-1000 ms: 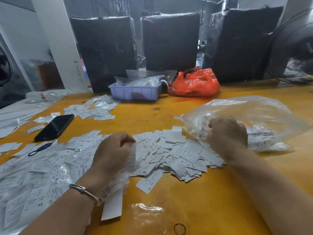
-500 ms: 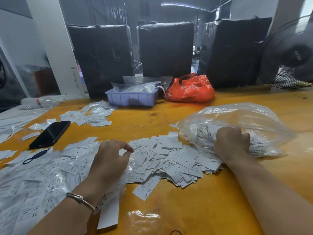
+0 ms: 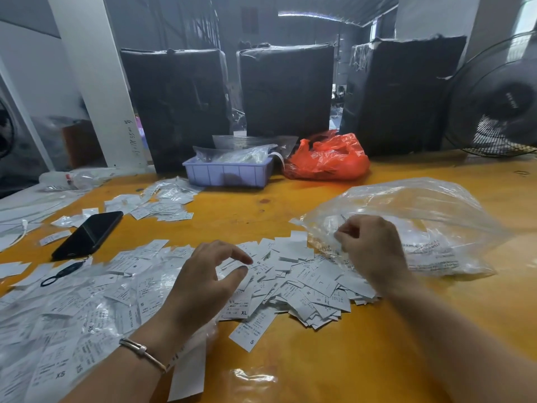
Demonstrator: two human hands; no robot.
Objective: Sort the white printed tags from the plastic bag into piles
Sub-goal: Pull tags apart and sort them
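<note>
A loose heap of white printed tags lies on the yellow table in front of me, some marked S, XL, XS. A clear plastic bag with a few tags left inside lies to the right. My right hand pinches the bag's mouth edge with its fingers closed. My left hand hovers over the heap, fingers apart, thumb and forefinger spread, holding nothing. More tags under clear plastic cover the near left.
A black phone lies at the left, a black ring strap beside it. A lilac tray and an orange bag stand at the back before dark wrapped boxes. A fan stands far right. A smaller tag pile lies mid-left.
My left hand has opened and lifted over the heap. My right hand has shifted from a fist at the bag's side to pinching the bag's mouth. The view tilted down.
</note>
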